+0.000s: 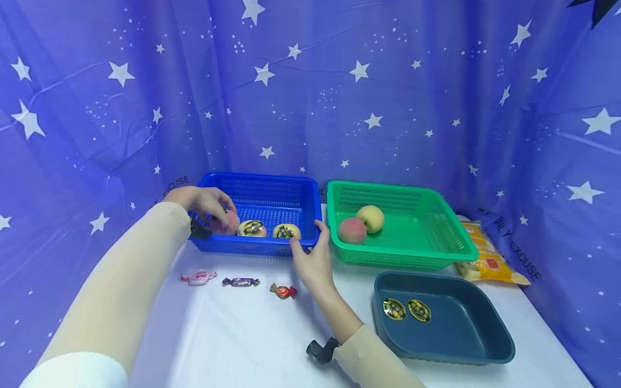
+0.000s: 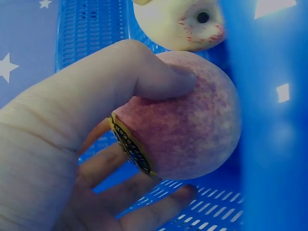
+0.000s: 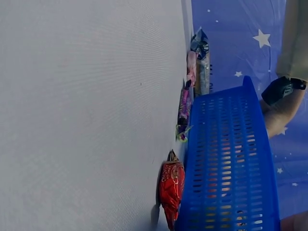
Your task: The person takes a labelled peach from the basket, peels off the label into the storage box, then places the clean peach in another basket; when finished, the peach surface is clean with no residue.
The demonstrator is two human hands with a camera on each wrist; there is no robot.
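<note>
In the head view, my left hand [image 1: 206, 205] reaches into the near left part of a blue basket [image 1: 271, 183]. It grips a pinkish peach [image 2: 192, 130]; the thumb lies across the fruit, which bears a black-and-gold sticker [image 2: 132, 147]. Beside it in the basket sit two stickered fruits, a pale pinkish one [image 1: 259, 230] and a yellowish one [image 1: 280, 231]. My right hand [image 1: 312, 264] holds the basket's near right corner, thumb at the front and index finger along the right side. Only a sliver of that hand shows in the right wrist view.
A green basket [image 1: 456, 231] holds a peach [image 1: 352, 231] and a yellow fruit [image 1: 371, 218]. Nearer stands a dark tray [image 1: 466, 345] with two round stickers. Wrapped candies, pink [image 1: 199, 277], purple [image 1: 241, 282] and red [image 1: 283, 291], lie before the blue basket. An orange-yellow packet [image 1: 492, 264] lies far right.
</note>
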